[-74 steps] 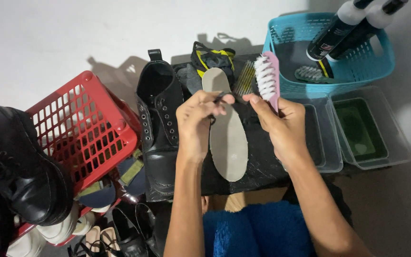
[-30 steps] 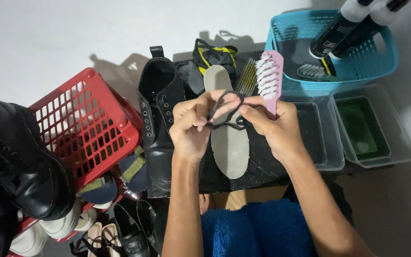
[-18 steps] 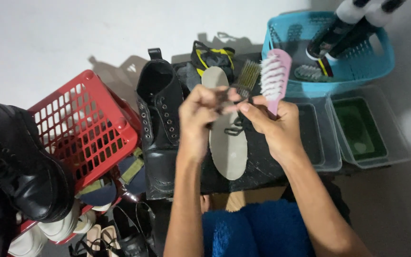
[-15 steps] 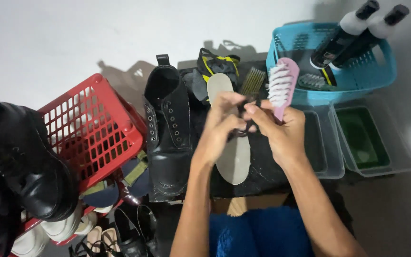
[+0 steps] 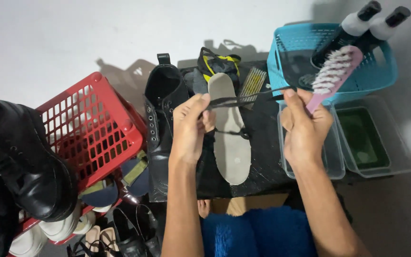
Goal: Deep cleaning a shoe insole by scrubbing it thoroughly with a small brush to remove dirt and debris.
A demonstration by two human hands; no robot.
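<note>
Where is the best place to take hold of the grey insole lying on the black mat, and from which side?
Probably grip the grey insole at its wide rounded end nearest the person, coming from the near mat edge. That end lies flat and uncovered, while the black shoelace stretched between both hands crosses the far end.

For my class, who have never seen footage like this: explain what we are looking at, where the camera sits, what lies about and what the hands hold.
The camera sits on a person's head and looks down at their two bare hands. The left hand and right hand stretch a black shoelace between them; the right hand also holds a pink brush. Below lie a grey insole on a black mat and a black boot. A red basket stands on the left, a blue basket with two bottles on the right.
</note>
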